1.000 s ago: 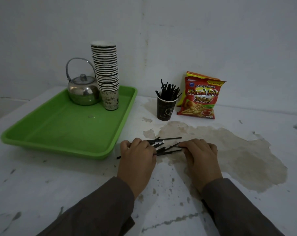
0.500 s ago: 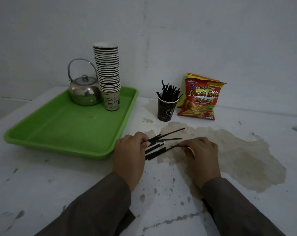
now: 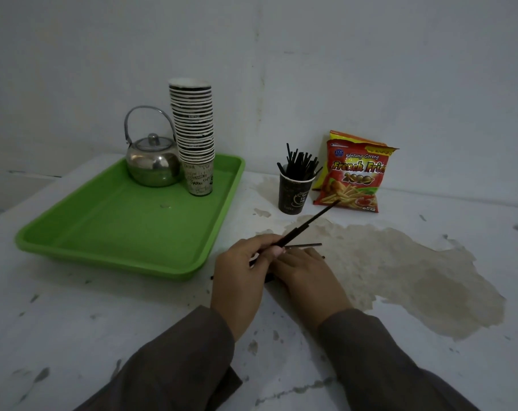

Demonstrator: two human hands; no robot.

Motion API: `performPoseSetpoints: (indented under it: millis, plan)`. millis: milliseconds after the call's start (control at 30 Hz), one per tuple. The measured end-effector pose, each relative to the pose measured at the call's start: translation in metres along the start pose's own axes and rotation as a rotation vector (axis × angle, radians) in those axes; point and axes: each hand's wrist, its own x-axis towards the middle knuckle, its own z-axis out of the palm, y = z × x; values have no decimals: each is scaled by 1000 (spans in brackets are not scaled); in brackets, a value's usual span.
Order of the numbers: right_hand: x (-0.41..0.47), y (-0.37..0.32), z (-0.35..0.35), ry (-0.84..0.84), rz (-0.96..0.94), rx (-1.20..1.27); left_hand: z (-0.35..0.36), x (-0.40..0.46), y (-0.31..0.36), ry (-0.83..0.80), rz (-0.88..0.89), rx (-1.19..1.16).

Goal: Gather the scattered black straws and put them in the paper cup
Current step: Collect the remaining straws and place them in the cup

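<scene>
surface: worn white painted tabletop [image 3: 74, 321] against a bare white wall, large brownish patch where the paint is gone, dim light
left hand: left hand [image 3: 240, 277] has fingers curled round a bunch of thin black plastic straws [image 3: 308, 222], lifted off the table and angled up-right, tips pointing toward the snack bag
right hand: right hand [image 3: 308, 277] lies low on the table just beside the left, fingers fairly flat over the remaining straws; whether it pinches any I cannot tell
loose straws: one loose black straw [image 3: 303, 245] lies flat just past the fingers; short dark ends poke out under both hands, count unclear
cup: dark printed paper cup [image 3: 295, 194] stands upright beyond the hands, already stuffed with black straws fanning out of the rim
step: gathering, looks late in the task; most straws are in the cup, last few being collected
next move: sweep the remaining straws into the bunch, square the ends, carry to the cup and feed them in ends-down between the ones already there
risk: cup is light and crowded, a sideways push could tip it
straw look: thin, stiff, matte black, all one length, slide easily against each other
other: green plastic tray [image 3: 74, 232] on the left holds a steel kettle [image 3: 152, 164] and a tall stack of paper cups [image 3: 194, 134]; red and yellow snack bag [image 3: 355, 173] leans just right of the cup
</scene>
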Motion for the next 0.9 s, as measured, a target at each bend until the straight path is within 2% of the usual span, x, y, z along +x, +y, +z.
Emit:
performPoseSetpoints:
  millis: [200, 567, 767, 900]
  plan:
    - [-3, 1, -1, 50, 24, -47, 2, 1, 1, 19, -56, -32]
    - [-10, 22, -14, 265, 155, -35, 4, 4, 8, 27, -126, -159]
    - [-8, 32, -25, 294, 230, 171, -1, 10, 9, 28, -113, -111]
    - [-10, 39, -34, 250, 278, 238, -5, 17, 12, 23, -126, -174]
